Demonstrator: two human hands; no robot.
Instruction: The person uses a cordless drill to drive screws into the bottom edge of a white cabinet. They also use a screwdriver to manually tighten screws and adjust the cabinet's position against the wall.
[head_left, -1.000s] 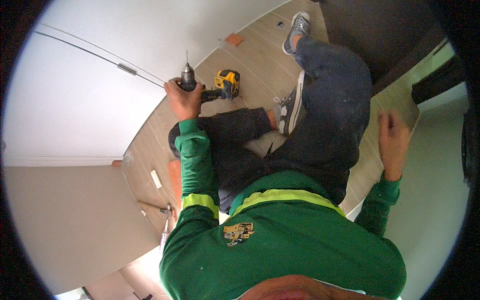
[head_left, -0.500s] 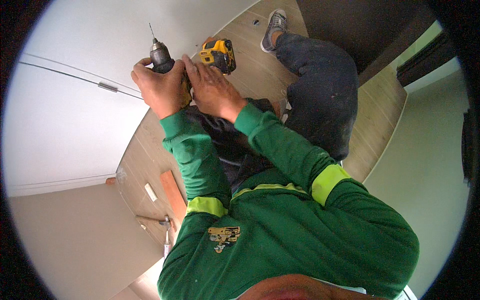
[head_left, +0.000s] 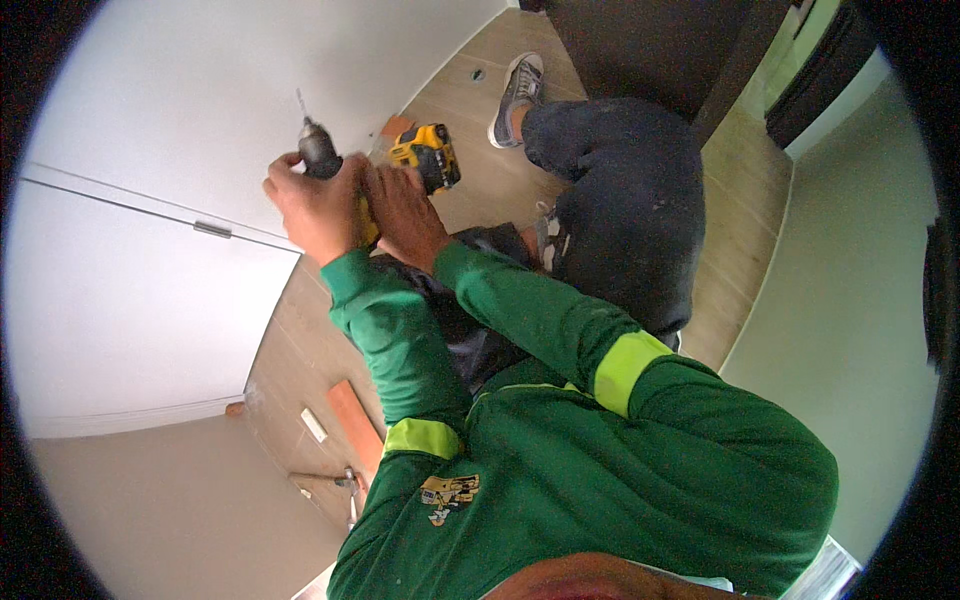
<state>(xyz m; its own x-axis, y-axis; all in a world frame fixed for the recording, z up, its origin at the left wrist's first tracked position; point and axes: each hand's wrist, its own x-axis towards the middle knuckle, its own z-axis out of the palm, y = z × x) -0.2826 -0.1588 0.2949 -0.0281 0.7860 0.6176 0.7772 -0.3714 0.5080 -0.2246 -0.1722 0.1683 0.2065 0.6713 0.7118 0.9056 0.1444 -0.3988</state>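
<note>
A black and yellow cordless drill (head_left: 320, 152) is held up in front of me, its thin drill bit (head_left: 302, 104) pointing away toward the white surface. Around the drill's body, just behind the chuck, my left hand (head_left: 325, 208) is closed. My right hand (head_left: 405, 215) is closed at the drill's handle, close beside the left hand. Past the right fingers sticks out the yellow and black battery (head_left: 428, 158). Whether the bit touches the white surface I cannot tell. The hands hide most of the drill's body and handle.
White panels (head_left: 130, 300) with a small metal fitting (head_left: 212, 229) stand at the left. On the wood-look floor lie an orange-brown board (head_left: 355, 420), a white block (head_left: 313, 425) and a hammer (head_left: 345, 478). A dark panel (head_left: 650, 60) stands at the far right, beyond my shoe (head_left: 520, 95).
The drill and both hands appear slightly lower in the picture, as the view has shifted. My right hand's fingers, stretched out before, are now bent in around the handle.
</note>
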